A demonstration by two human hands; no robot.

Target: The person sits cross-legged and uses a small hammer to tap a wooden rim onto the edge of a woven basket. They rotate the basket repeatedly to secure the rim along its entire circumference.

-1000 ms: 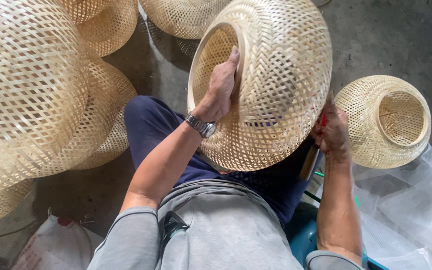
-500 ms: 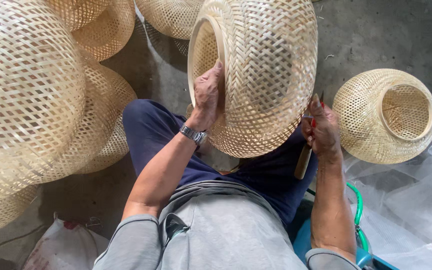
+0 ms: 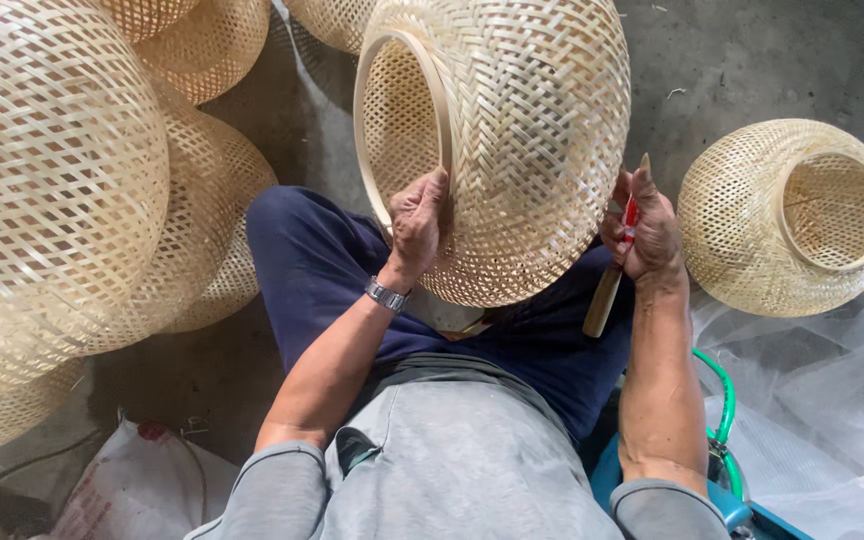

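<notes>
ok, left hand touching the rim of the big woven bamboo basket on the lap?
Touching. Head view: left hand grips the big woven bamboo basket at its rim hoop, thumb pressed on it.

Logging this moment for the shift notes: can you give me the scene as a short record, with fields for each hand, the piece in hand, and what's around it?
piece in hand: woven bamboo shade, tilted, on the lap
left hand: left hand grips the shade's round rim
right hand: right hand against the shade's side, closed on a wooden-handled tool
wrist: metal watch on left wrist
left side: stack of woven shades
right side: single woven shade on its side, clear plastic sheet
floor: grey concrete floor
</notes>
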